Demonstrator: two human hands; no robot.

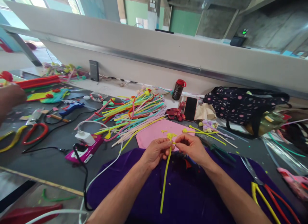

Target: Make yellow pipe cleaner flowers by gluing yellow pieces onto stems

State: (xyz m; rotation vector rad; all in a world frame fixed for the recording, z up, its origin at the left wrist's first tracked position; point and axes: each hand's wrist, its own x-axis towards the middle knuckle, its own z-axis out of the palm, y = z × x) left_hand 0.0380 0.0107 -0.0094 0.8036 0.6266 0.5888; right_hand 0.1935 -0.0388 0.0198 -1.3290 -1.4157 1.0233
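Stem point(165, 185) hangs near-side centre, fingertips of left hand point(156, 151) closed on it, right hand point(192, 148) pinching yellow end point(174, 142) at the bunched head point(171, 135), which looks partly shaped, fastening seemingly unfinished.

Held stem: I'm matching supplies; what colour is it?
The stem is yellow-green, clearest in the head view.

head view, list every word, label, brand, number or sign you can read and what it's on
No text can be read for certain.
Dark bottle: white lettering, too small and blurred to read.
Green lit sign in the background: too small to read.
Pale label on the clear container at right: too blurred to read.
Yellow stem in the left hand: no lettering visible.
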